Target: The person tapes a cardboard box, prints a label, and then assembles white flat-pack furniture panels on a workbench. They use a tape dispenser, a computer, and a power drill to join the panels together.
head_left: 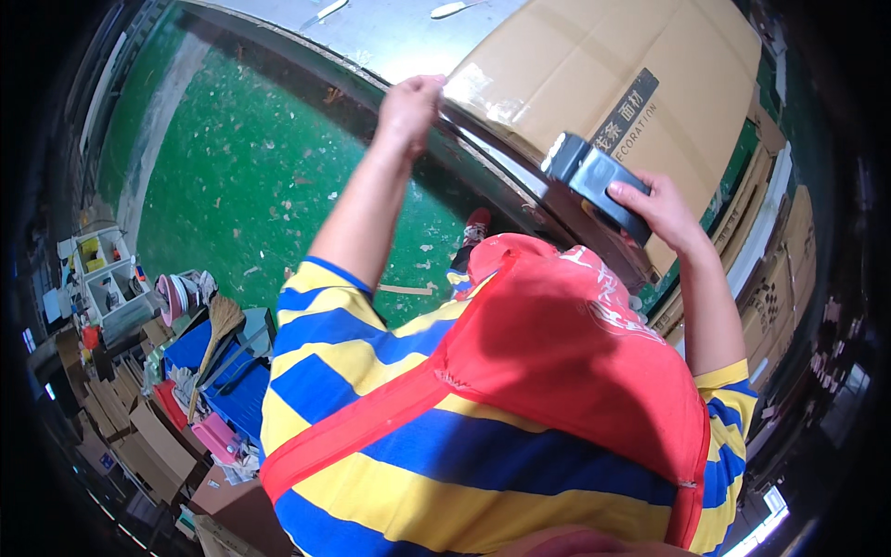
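Note:
A large brown cardboard carton lies on the table, with a dark printed label band across its top. Shiny clear tape covers its near left corner. My left hand is closed at that corner, fingertips pinched together; whatever is between them is too small to make out. Over the carton's near edge, my right hand grips a black and grey blocky tool, apparently a tape dispenser, its pale-tipped end pointing up and left. The thumb lies across its side, and the other fingers are mostly hidden.
Two white-handled tools, one a knife, lie on the grey tabletop. Flat cardboard sheets lean at the right. At lower left on the green floor stand a broom, blue bins and a white shelf.

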The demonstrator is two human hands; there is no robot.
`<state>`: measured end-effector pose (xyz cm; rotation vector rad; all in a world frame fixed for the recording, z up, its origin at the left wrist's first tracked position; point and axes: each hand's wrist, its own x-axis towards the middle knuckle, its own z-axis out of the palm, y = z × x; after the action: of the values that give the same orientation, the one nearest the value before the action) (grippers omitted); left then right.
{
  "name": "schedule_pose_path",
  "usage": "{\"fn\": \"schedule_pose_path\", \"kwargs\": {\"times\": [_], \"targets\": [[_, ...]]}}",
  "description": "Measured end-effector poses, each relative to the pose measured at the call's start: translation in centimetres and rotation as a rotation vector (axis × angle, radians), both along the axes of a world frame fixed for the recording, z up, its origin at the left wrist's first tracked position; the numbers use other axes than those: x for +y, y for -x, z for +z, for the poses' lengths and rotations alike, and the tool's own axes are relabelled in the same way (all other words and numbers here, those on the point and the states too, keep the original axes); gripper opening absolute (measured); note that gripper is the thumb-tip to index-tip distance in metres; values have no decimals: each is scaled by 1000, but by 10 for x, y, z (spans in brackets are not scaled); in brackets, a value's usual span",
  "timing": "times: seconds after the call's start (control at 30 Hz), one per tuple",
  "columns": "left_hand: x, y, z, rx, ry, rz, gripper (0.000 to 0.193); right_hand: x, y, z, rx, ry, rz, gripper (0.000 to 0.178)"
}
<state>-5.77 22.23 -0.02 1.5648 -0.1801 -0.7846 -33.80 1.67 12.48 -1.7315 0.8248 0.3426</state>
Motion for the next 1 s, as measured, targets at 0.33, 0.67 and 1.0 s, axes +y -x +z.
{"fn": "schedule_pose_path", "kwargs": {"times": [0.33, 0.67, 1.0], "targets": [[-29, 104, 53, 758, 430, -264, 20, 8, 1, 8, -184, -173, -56, 40], [-19, 101, 57, 730, 386, -419, 22, 13, 5, 1, -249, -153, 20, 37], [-28, 56, 36, -304, -61, -197, 24, 16, -24, 5, -72, 21, 28, 52]]}}
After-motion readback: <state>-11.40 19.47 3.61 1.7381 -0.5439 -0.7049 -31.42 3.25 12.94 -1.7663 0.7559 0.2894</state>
